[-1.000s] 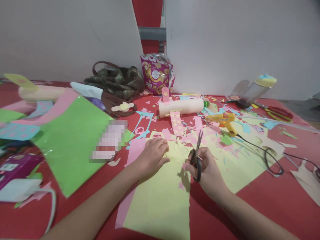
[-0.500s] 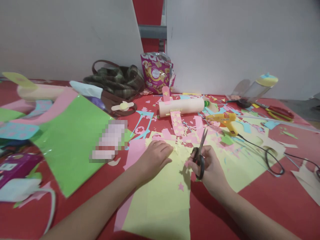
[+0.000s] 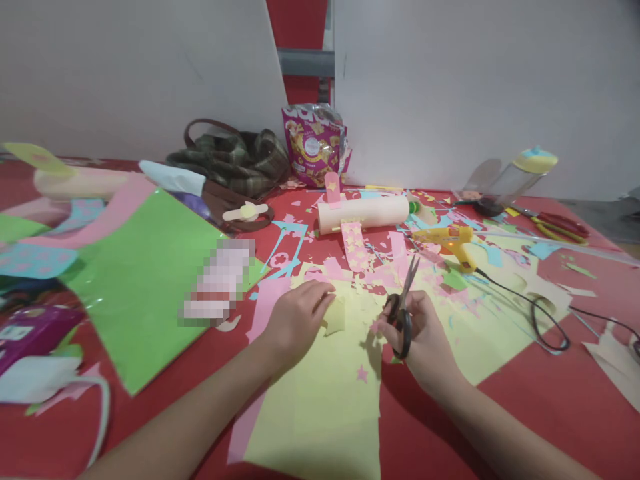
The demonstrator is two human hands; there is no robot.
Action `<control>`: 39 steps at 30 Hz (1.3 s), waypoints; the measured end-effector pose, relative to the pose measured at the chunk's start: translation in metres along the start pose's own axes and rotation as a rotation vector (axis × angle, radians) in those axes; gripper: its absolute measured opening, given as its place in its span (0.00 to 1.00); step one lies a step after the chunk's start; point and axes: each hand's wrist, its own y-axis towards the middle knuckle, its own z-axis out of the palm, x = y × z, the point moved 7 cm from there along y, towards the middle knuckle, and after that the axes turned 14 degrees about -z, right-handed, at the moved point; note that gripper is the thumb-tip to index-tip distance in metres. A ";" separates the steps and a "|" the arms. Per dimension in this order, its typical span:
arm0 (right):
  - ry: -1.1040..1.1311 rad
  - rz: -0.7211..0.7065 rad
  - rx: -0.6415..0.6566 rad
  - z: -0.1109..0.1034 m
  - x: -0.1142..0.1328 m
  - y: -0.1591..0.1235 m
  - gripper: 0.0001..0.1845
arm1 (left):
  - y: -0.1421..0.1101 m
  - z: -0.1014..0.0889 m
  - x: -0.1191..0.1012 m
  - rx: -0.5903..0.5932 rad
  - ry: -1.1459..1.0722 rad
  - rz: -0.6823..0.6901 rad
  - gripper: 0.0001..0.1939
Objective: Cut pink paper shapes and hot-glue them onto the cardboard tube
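Left hand [image 3: 299, 321] is shifting left, grip unclear, so yellow star-shaped paper [image 3: 335, 317] is showing; right hand [image 3: 421, 333] is clamping black-handled metal scissors [image 3: 407, 289].

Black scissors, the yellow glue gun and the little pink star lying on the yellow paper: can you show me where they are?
Black scissors [image 3: 402, 304]: head view, where the blades meet the handles.
Yellow glue gun [image 3: 452, 237]: head view, on its body.
Pink star [image 3: 362, 374]: head view, on its middle.
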 end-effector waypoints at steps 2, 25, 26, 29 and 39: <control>-0.003 0.003 -0.001 0.000 0.000 0.000 0.17 | -0.001 -0.003 -0.005 -0.032 0.063 0.064 0.09; 0.032 -0.019 0.047 0.007 -0.003 -0.004 0.17 | -0.009 0.022 0.007 0.485 -0.583 -0.569 0.06; 0.043 -0.015 0.049 0.008 -0.004 -0.005 0.17 | -0.012 0.026 0.007 0.521 -0.621 -0.606 0.06; 0.047 -0.012 0.046 0.008 -0.006 -0.006 0.18 | -0.018 0.033 0.006 0.582 -0.702 -0.644 0.06; -0.029 -0.028 0.048 0.004 -0.011 -0.005 0.20 | -0.031 0.044 -0.013 0.647 -0.949 -0.647 0.05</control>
